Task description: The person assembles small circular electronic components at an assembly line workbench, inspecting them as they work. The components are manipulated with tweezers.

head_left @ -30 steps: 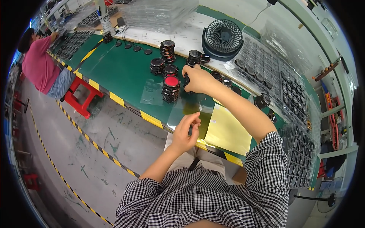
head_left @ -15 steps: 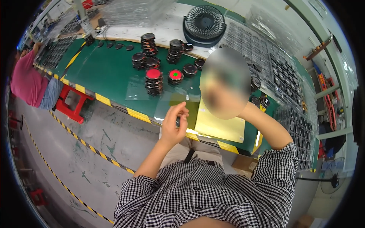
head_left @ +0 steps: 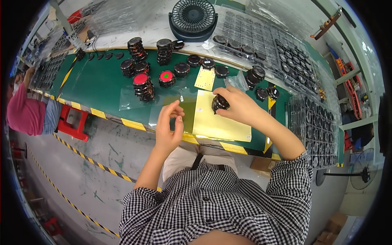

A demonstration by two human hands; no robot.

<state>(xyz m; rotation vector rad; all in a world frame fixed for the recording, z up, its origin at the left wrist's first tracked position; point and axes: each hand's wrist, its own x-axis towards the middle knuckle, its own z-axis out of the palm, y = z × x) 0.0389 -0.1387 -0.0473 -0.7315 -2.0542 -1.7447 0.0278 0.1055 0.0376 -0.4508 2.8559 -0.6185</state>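
Note:
My right hand (head_left: 237, 105) grips a round black watch case (head_left: 219, 104) between thumb and fingers, tilted on edge over the yellow sheet (head_left: 224, 128). My left hand (head_left: 168, 127) hovers at the table's front edge, left of that sheet, fingers loosely bent and thumb apart, with nothing in it. Ahead of it stand a stack of watch cases topped by a red disc (head_left: 141, 79) and a shorter one with a red top and green square (head_left: 167, 76). A smaller yellow card (head_left: 205, 79) with dark marks lies beyond the sheet. Whether the held case touches the sheet, I cannot tell.
More black stacks (head_left: 137, 49) stand at the back left, others (head_left: 255, 75) at the right. A black fan (head_left: 193, 18) sits at the back. Clear trays of round parts (head_left: 316, 130) line the right side. At the far left, a person in pink (head_left: 26, 108) is near a red stool (head_left: 72, 122).
The view has shifted, so the table's things appear further left. A blur that covered my right hand is gone, and the watch case in it now shows. My left hand keeps its loose bend.

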